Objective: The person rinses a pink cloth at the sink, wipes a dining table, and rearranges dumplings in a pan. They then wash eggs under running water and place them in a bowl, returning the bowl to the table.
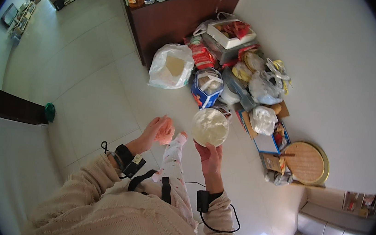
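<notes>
My left hand (149,133) is closed on a crumpled pink cloth (165,131), held out over the tiled floor. My right hand (209,156) grips the near rim of a round bowl (210,127) filled with a white, flour-like powder. The bowl is held up in front of the piled bags, apart from the cloth. Black devices with cables are strapped to both wrists.
Ahead stand an open white plastic bag (172,66), a blue bag (207,88) and a white foam box (231,35) by a dark wooden cabinet (174,20). Round wicker trays (304,162) lean at the right wall. A dark post end (9,102) juts in at left.
</notes>
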Available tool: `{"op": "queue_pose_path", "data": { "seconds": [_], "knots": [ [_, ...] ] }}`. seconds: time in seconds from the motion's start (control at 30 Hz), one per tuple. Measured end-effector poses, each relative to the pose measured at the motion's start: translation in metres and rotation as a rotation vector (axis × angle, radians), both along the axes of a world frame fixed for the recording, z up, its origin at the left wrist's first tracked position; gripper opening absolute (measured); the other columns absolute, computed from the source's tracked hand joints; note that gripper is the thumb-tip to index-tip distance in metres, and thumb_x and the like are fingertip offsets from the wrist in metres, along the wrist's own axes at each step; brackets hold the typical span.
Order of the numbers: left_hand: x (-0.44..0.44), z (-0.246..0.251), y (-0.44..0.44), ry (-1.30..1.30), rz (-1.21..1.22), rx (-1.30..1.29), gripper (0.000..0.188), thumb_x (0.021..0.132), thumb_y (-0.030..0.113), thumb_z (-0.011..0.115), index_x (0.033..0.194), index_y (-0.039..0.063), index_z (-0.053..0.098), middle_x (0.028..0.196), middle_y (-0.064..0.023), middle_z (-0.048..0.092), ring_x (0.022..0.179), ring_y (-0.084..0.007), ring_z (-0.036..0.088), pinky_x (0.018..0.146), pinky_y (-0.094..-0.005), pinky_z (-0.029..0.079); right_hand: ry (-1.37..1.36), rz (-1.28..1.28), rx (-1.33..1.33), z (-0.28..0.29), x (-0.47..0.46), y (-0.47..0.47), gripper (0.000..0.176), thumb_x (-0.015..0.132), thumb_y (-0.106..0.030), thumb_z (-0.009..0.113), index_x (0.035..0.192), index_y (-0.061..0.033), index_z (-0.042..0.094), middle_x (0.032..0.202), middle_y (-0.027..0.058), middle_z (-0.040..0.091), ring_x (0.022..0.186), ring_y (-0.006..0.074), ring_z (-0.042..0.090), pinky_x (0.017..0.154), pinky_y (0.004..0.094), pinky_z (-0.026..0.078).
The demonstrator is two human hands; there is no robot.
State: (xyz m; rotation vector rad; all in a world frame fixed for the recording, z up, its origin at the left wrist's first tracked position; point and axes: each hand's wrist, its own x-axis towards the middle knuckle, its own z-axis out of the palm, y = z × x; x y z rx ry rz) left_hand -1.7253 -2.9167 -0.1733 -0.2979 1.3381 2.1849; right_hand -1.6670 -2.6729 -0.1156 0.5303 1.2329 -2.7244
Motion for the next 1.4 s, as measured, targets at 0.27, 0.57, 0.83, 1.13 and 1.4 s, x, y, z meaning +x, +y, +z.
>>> {"op": "queue_pose_path", "data": {
  "seconds": [0.27,0.57,0.83,1.13,1.4],
  "knots": [
    [-0.106,-0.015,-0.057,0.032,0.039,-0.222,0.062,0.102,0.058,0.025,0.062,0.012,0.037,0.058,0.0013,0.044,0.054,-0.0097,0.042,0.053,-0.0227,0.037,-0.156,0.209,-0.055,-0.076,-0.171,-0.067,0.054,0.091,0.0,0.051,0.14,-0.0108,0.032,0.13,0.0182,0.054,0.106,0.0358,0.065,0.087,0.04,0.058],
    [-0.207,-0.1,-0.099,-0.286,0.21,-0.58,0.049,0.098,0.045,0.052,0.086,0.0,0.067,0.073,-0.0021,0.061,0.066,-0.0113,0.057,0.06,-0.026,0.046,-0.373,0.298,0.059,-0.185,-0.292,-0.116,0.057,0.091,0.001,0.048,0.141,-0.011,0.026,0.123,0.0183,0.055,0.099,0.0327,0.067,0.08,0.0379,0.059],
    [-0.273,-0.213,-0.15,-0.319,-0.003,-0.772,0.049,0.086,0.02,0.068,0.128,0.001,0.05,0.103,-0.0117,0.065,0.083,-0.0161,0.063,0.071,-0.0278,0.052,-0.528,0.192,0.193,-0.274,-0.363,-0.158,0.063,0.089,0.0,0.048,0.145,-0.0115,0.022,0.119,0.0198,0.056,0.088,0.0293,0.068,0.078,0.0371,0.059],
    [-0.327,-0.332,-0.174,-0.035,-0.22,-0.652,0.065,0.085,0.017,0.07,0.139,0.004,0.038,0.119,-0.0176,0.061,0.091,-0.0253,0.065,0.077,-0.0358,0.053,-0.565,0.105,0.238,-0.339,-0.439,-0.176,0.063,0.09,-0.004,0.053,0.145,-0.0059,0.024,0.118,0.0175,0.058,0.091,0.0287,0.068,0.08,0.0362,0.058],
    [-0.365,-0.292,-0.17,-0.124,-0.412,-0.689,0.033,0.089,0.021,0.063,0.114,-0.001,0.06,0.089,-0.0102,0.069,0.077,-0.017,0.063,0.07,-0.0339,0.05,0.057,0.144,1.431,-0.258,-0.411,-0.143,0.054,0.078,-0.008,0.068,0.13,-0.0086,0.054,0.126,0.0135,0.057,0.112,0.0285,0.057,0.094,0.0408,0.047]
  ]
}}
